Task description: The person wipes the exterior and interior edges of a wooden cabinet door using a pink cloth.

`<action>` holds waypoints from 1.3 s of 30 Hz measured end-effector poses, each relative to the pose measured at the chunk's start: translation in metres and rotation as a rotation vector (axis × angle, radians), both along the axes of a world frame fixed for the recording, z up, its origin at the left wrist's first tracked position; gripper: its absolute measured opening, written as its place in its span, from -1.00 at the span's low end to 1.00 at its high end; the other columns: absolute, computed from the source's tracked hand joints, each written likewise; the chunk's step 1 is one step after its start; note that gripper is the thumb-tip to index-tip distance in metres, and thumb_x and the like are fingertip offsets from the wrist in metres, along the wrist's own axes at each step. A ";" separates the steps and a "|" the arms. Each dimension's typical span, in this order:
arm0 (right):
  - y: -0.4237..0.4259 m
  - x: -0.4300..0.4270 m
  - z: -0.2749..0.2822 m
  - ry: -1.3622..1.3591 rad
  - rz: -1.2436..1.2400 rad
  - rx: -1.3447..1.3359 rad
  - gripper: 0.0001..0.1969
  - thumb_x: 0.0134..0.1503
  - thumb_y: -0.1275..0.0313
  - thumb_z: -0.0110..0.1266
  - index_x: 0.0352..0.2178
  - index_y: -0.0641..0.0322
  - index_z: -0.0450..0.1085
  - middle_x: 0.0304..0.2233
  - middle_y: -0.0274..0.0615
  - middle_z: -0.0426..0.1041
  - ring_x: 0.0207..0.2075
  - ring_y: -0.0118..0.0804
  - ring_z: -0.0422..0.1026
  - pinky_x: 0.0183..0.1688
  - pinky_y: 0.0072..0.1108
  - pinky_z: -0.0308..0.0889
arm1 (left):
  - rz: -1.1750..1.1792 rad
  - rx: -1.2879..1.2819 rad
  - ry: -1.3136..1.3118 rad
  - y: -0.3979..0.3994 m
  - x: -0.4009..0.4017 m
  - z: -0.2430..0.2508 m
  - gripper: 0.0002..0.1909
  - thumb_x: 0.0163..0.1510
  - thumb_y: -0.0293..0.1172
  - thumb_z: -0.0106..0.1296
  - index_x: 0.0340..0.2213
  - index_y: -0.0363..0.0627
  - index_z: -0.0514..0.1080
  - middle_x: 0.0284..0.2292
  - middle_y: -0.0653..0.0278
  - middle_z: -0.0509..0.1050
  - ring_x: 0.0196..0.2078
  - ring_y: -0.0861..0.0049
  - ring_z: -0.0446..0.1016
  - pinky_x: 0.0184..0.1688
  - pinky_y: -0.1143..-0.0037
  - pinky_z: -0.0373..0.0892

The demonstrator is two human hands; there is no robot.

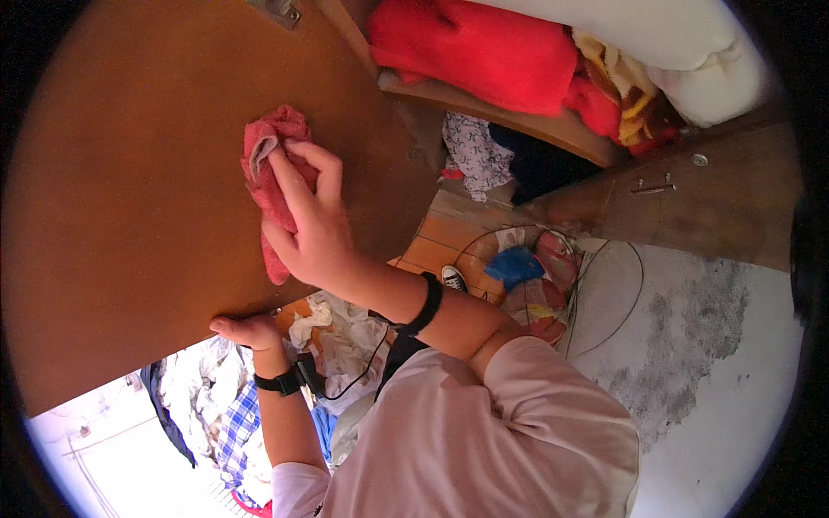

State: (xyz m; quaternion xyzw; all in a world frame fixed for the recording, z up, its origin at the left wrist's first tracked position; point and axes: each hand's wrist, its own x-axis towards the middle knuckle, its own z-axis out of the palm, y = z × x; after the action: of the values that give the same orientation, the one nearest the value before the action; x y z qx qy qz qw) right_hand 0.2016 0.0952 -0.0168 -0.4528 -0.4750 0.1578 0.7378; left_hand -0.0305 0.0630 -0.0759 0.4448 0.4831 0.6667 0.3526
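Note:
My right hand [311,220] presses a folded red cloth [275,188] against the broad face of a brown wooden cabinet door [149,194]. The cloth is bunched under my fingers, and a pale patch shows at one fold. Lower down, my left hand [249,330] grips the edge of the same door. Its thumb lies on the face, while the other fingers are hidden behind the panel. Black straps circle both of my wrists.
Red bedding [473,55] and a white bundle [699,84] fill a cabinet shelf, with printed clothing [476,152] below. Another door [686,201] stands ajar at right. Plastic bags [515,267] and a looping cable [641,285] lie by the stained wall [686,337].

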 end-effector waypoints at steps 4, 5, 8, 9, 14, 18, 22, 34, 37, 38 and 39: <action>0.014 0.004 -0.072 -0.223 -0.141 -0.061 -0.33 -0.08 0.58 0.23 0.15 0.07 0.32 0.15 0.05 0.22 0.16 0.16 0.28 0.22 -0.19 0.26 | -0.023 0.047 0.054 0.000 0.005 0.006 -0.04 0.18 0.47 -0.24 0.31 -0.04 0.10 0.30 0.13 0.20 0.30 0.02 0.20 0.33 0.02 0.15; 0.016 0.007 -0.090 -0.205 -0.194 -0.101 -0.35 -0.08 0.59 0.21 0.12 0.14 0.30 0.14 0.08 0.22 0.16 0.19 0.28 0.23 -0.18 0.26 | -0.014 0.057 0.058 0.003 -0.001 0.005 -0.04 0.18 0.47 -0.24 0.31 -0.04 0.10 0.30 0.13 0.20 0.30 0.02 0.20 0.33 0.02 0.15; 0.019 0.021 -0.151 -0.152 -0.235 -0.335 -0.33 0.04 0.60 0.13 0.20 0.33 0.10 0.20 0.21 0.04 0.21 0.31 0.19 0.29 -0.12 0.17 | -0.080 0.141 0.062 0.011 -0.011 -0.007 -0.14 0.21 0.36 -0.16 0.28 -0.06 0.14 0.24 0.14 0.26 0.23 0.07 0.28 0.28 0.05 0.22; 0.019 0.024 -0.153 -0.151 -0.231 -0.330 -0.33 0.04 0.60 0.13 0.20 0.33 0.10 0.20 0.21 0.04 0.21 0.31 0.19 0.29 -0.12 0.17 | -0.076 0.145 0.064 0.012 -0.015 -0.010 -0.14 0.21 0.36 -0.16 0.28 -0.06 0.14 0.24 0.14 0.26 0.23 0.07 0.28 0.28 0.05 0.22; 0.012 0.007 -0.102 0.069 -0.194 -0.410 -0.31 0.08 0.64 0.06 0.25 0.40 0.04 0.18 0.23 0.05 0.21 0.31 0.16 0.29 -0.14 0.12 | -0.043 0.127 0.058 0.009 -0.010 -0.011 -0.18 0.23 0.32 -0.18 0.23 -0.12 0.21 0.20 0.11 0.30 0.21 0.11 0.30 0.27 0.08 0.23; -0.005 -0.014 0.000 -0.049 -0.132 -0.084 -0.29 0.01 0.65 0.05 0.25 0.37 0.11 0.19 0.23 0.08 0.22 0.27 0.16 0.32 -0.17 0.07 | 0.017 0.078 0.030 0.010 -0.006 -0.007 -0.26 0.25 0.20 -0.16 0.14 -0.25 0.29 0.13 0.07 0.38 0.14 0.09 0.37 0.23 0.08 0.28; 0.006 -0.026 -0.019 -0.100 -0.159 0.075 -0.31 -0.05 0.61 0.13 0.18 0.28 0.22 0.16 0.17 0.16 0.19 0.23 0.21 0.28 -0.15 0.14 | 0.060 0.073 0.027 0.008 0.002 -0.004 -0.43 0.30 0.04 -0.17 -0.09 -0.34 0.39 -0.04 0.05 0.47 -0.05 0.21 0.44 0.08 0.16 0.39; -0.025 -0.053 -0.054 0.158 -0.218 -0.428 -0.40 0.20 0.56 -0.04 0.26 0.44 0.03 0.21 0.25 0.02 0.23 0.30 0.15 0.32 -0.21 0.10 | -0.400 -0.209 -0.116 0.024 -0.036 -0.016 -0.37 0.36 0.02 -0.10 0.25 -0.17 0.21 0.22 0.20 0.31 0.17 0.37 0.37 0.17 0.33 0.34; -0.036 -0.081 0.006 -0.017 -0.242 -0.184 -0.39 0.21 0.56 -0.07 0.27 0.47 0.01 0.23 0.29 0.01 0.25 0.28 0.14 0.33 -0.19 0.07 | -0.647 -0.197 -0.197 0.010 -0.033 0.003 -0.28 0.36 0.05 -0.15 0.33 -0.22 0.10 0.34 0.17 0.16 0.39 0.33 0.13 0.41 0.31 0.06; -0.043 -0.092 0.032 -0.039 -0.241 -0.097 -0.39 0.20 0.56 -0.06 0.27 0.45 0.01 0.23 0.29 0.02 0.25 0.28 0.13 0.34 -0.17 0.06 | -0.746 -0.206 -0.056 0.018 -0.050 -0.009 -0.28 0.38 0.05 -0.18 0.35 -0.18 0.07 0.35 0.19 0.14 0.39 0.33 0.13 0.41 0.32 0.06; -0.049 -0.104 0.053 -0.039 -0.219 0.007 -0.36 0.18 0.57 0.00 0.28 0.42 0.02 0.22 0.27 0.04 0.27 0.26 0.12 0.33 -0.17 0.07 | -0.844 -0.212 0.087 0.027 -0.065 -0.021 -0.29 0.39 0.06 -0.20 0.37 -0.14 0.03 0.37 0.20 0.12 0.39 0.34 0.12 0.41 0.32 0.06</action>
State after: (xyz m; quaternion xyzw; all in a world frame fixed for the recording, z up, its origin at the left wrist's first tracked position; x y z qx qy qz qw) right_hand 0.0981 0.0463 0.0360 -0.5025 -0.4378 0.0659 0.7426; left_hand -0.0950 0.0902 -0.0969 0.5923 0.3390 0.3915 0.6173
